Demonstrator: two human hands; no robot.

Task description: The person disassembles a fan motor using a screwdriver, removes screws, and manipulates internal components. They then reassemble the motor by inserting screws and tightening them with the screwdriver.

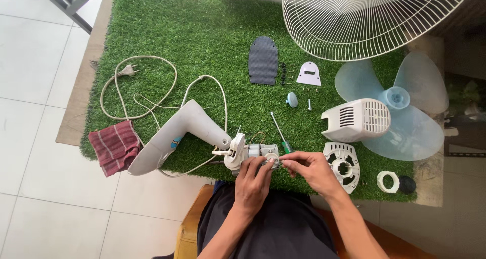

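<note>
A dismantled fan lies on a green turf mat (pixel 197 31). Its grey stand neck (pixel 177 132) reaches from the lower left to the bare motor unit (pixel 251 151) at the mat's front edge. My left hand (pixel 253 180) grips the motor from below, fingers curled around its front end. My right hand (pixel 309 169) pinches a small part at the motor's right end; the part is too small to tell. A green-handled screwdriver (pixel 280 134) lies just behind my right hand.
White power cord with plug (pixel 129 71) loops at left, a red striped cloth (pixel 115 146) at the mat's left edge. Black plate (pixel 263 60), white plate (pixel 309 74), screws, a knob (pixel 292 99), motor cover (pixel 357 120), rear bracket (pixel 341 165), blue blade (pixel 400 107), wire grille (pixel 364 16) and two rings (pixel 397 183) lie right.
</note>
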